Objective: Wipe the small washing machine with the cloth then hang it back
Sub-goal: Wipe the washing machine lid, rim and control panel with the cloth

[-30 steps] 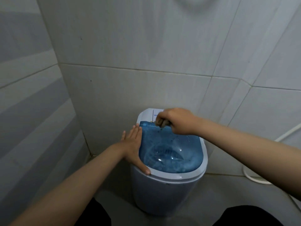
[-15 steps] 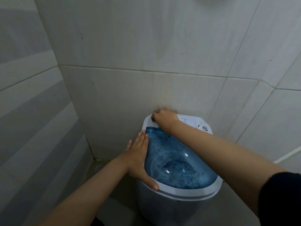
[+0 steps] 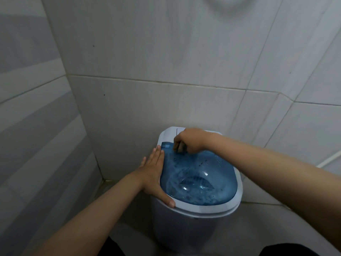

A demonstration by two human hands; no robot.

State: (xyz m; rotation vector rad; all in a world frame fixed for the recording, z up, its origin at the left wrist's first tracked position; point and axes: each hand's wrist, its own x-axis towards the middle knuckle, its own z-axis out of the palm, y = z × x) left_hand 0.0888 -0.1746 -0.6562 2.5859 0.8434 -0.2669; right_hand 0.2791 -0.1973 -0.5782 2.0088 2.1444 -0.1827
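The small washing machine (image 3: 186, 230) is a white tub with a clear blue domed lid (image 3: 199, 180), standing in a tiled corner. My right hand (image 3: 190, 140) is closed around a small grey cloth (image 3: 181, 147) and presses it on the back edge of the lid, near the white control panel. Only a corner of the cloth shows under my fingers. My left hand (image 3: 154, 174) lies flat, fingers together, on the machine's left rim, with the thumb on the front edge of the rim.
Pale tiled walls close in behind and to the left of the machine. A white hose (image 3: 328, 159) runs along the wall at the right. The floor (image 3: 258, 224) shows to the right of the tub. My dark-clothed knees are at the bottom edge.
My right hand with the cloth moved from the back-left corner of the top down onto the back edge of the blue lid. My left hand stayed on the rim.
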